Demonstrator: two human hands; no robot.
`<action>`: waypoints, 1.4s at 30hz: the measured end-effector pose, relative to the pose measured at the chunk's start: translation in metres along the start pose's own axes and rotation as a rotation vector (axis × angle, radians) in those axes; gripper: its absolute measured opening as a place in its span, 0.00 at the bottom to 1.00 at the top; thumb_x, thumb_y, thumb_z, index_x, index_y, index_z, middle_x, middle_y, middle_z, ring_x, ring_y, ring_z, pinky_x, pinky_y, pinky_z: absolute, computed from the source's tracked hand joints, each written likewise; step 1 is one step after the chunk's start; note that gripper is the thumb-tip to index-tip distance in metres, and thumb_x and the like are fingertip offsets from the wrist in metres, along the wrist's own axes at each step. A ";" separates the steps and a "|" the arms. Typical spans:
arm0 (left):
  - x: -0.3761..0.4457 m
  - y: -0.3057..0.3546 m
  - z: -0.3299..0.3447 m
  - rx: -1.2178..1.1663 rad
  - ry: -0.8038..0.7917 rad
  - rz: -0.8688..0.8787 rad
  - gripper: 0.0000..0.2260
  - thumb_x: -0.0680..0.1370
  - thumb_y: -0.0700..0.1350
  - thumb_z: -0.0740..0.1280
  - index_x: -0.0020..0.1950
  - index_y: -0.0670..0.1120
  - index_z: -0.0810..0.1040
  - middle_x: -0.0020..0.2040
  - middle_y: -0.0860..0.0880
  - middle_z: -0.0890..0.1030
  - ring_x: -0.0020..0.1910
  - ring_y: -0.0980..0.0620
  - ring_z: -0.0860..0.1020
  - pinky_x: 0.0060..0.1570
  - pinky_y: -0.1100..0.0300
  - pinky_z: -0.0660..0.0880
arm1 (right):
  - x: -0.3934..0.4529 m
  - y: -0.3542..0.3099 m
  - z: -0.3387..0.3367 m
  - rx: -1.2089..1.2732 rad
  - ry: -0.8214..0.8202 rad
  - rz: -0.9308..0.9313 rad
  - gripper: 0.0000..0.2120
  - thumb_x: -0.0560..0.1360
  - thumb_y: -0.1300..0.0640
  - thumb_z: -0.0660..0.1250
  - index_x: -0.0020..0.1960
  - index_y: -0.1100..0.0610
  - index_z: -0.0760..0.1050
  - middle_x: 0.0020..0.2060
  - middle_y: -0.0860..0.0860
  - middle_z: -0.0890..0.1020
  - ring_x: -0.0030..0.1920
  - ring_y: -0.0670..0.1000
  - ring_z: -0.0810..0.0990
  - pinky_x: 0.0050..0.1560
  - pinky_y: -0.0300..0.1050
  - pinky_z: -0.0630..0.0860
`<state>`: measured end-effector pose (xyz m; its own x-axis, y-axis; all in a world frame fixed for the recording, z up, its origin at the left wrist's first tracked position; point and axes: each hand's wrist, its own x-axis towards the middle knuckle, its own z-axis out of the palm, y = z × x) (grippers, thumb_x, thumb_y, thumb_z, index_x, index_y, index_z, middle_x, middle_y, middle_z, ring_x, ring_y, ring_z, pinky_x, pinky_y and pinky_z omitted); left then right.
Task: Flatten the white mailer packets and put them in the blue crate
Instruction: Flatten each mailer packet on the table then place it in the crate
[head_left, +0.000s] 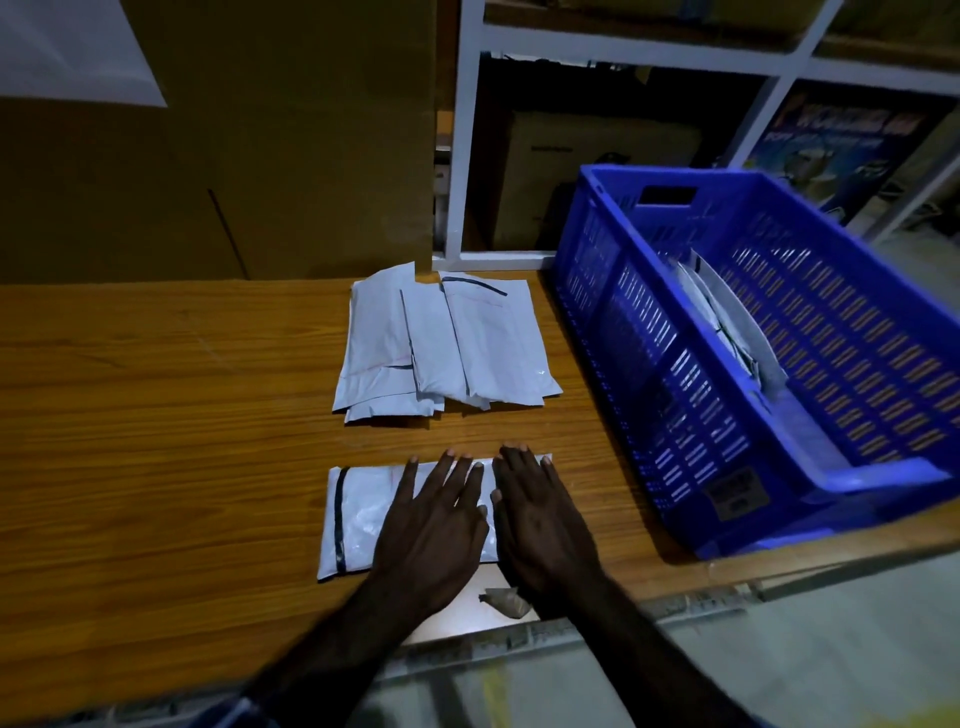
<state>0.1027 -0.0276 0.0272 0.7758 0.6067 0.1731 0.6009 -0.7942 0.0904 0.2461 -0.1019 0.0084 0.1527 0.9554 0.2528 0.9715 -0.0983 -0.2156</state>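
A white mailer packet (358, 512) with a dark strip near its left end lies flat on the wooden table near the front edge. My left hand (434, 525) and my right hand (540, 519) press side by side on its right half, palms down, fingers straight and spread. Behind it lies a pile of several white mailer packets (441, 343). The blue crate (769, 332) stands at the right of the table, with white packets (727, 312) leaning inside against its wall.
The wooden table (156, 415) runs left of the packets. A small crumpled scrap (506, 603) lies at the front edge by my right wrist. Large cardboard boxes (234, 156) stand behind the table, and a white shelf frame (462, 156) rises behind the crate.
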 end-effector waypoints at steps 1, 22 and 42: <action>-0.001 0.000 0.002 -0.004 0.006 0.000 0.23 0.80 0.51 0.52 0.67 0.42 0.77 0.67 0.44 0.77 0.70 0.45 0.71 0.67 0.39 0.60 | -0.002 0.001 0.003 -0.003 0.004 0.000 0.22 0.84 0.55 0.50 0.71 0.66 0.70 0.72 0.61 0.69 0.75 0.58 0.65 0.75 0.55 0.58; -0.014 -0.034 -0.013 0.023 0.020 -0.132 0.24 0.81 0.51 0.50 0.68 0.42 0.76 0.67 0.45 0.77 0.71 0.44 0.70 0.69 0.41 0.58 | 0.022 -0.027 -0.001 0.021 -0.035 -0.035 0.31 0.84 0.50 0.38 0.69 0.67 0.72 0.70 0.63 0.72 0.72 0.60 0.69 0.73 0.57 0.56; -0.026 -0.052 -0.002 -0.138 0.048 -0.150 0.26 0.84 0.53 0.44 0.75 0.43 0.67 0.75 0.46 0.67 0.76 0.49 0.61 0.74 0.49 0.50 | 0.017 -0.047 0.013 0.051 0.078 -0.138 0.23 0.84 0.55 0.51 0.71 0.68 0.70 0.72 0.63 0.70 0.74 0.59 0.67 0.72 0.61 0.64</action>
<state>0.0512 -0.0021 0.0199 0.6674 0.7191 0.1935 0.6748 -0.6939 0.2514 0.2007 -0.0774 0.0111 0.0338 0.9342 0.3550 0.9740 0.0488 -0.2211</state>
